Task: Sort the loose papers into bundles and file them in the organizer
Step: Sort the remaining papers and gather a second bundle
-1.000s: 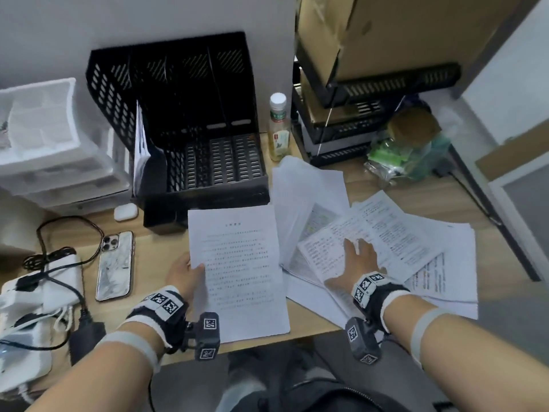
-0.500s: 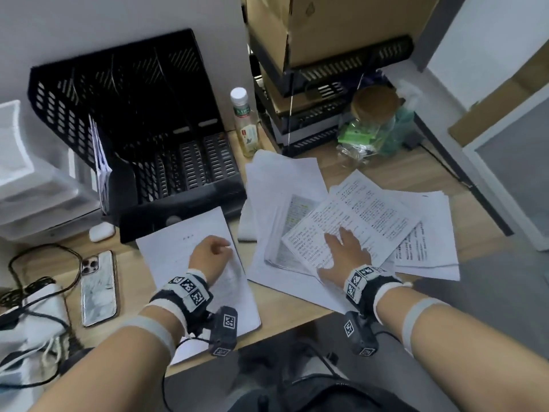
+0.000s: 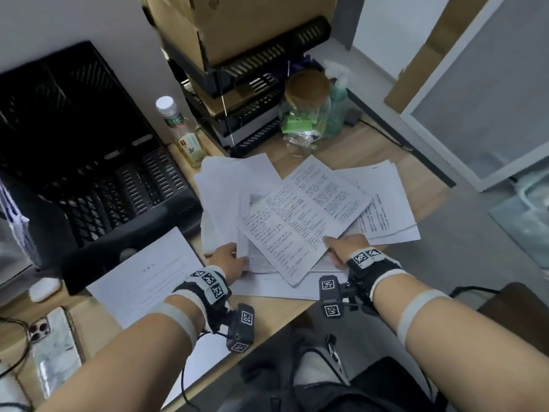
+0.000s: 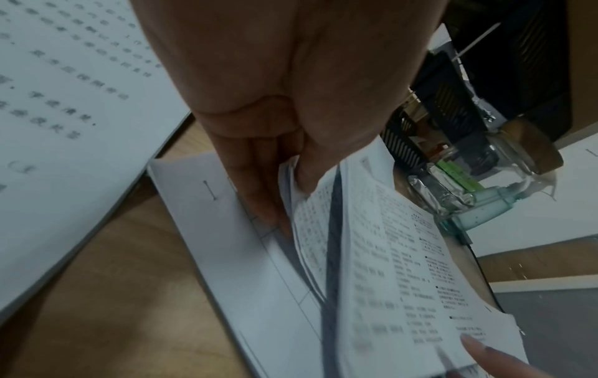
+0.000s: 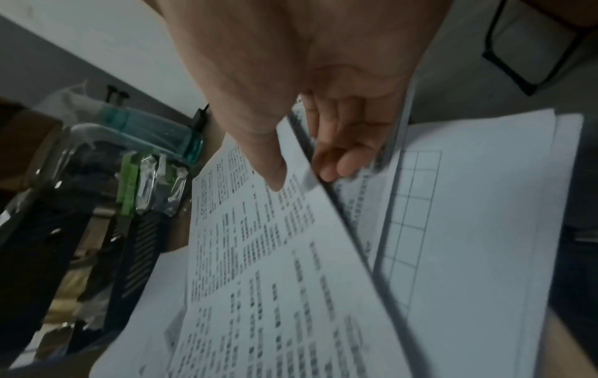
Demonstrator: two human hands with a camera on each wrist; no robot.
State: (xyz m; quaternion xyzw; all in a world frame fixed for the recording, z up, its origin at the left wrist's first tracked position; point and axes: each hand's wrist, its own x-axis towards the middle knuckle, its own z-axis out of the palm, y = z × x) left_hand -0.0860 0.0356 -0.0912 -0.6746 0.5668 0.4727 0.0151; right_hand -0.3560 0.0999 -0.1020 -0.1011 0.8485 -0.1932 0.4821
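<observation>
Landmark: the black perforated plastic organizer (image 3: 98, 179) at the back left of the light wooden desk (image 3: 350, 150); places below are given from it.
Phone: a marble-patterned smartphone (image 3: 55, 352) lies flat on the desk, in front of the organizer and to its left.
Single sheet: a white printed page (image 3: 142, 278) lies flat just in front of the organizer's front edge.
Left hand: the left hand (image 3: 227, 261) reaches forward, in front of the organizer's right corner; the thumb lies on top and the fingers (image 4: 258, 179) are tucked beneath the near left edges of several sheets, pinching them.
Paper pile: the loose white printed papers (image 3: 300, 215) are spread overlapping on the desk to the right of the organizer; the densely printed top sheet (image 5: 268, 255) is raised off the sheets below.
Right hand: the right hand (image 3: 346, 245) is further right of the organizer, at the pile's near edge; the thumb (image 5: 268, 163) presses on the top sheet's face while the curled fingers (image 5: 336, 158) sit under it, gripping it.
Bottle: a small clear bottle with a white cap (image 3: 181, 132) stands just beside the organizer's right side.
Jar: a clear glass jar with a round wooden lid (image 3: 306, 108) stands well to the right of the organizer, behind the pile.
</observation>
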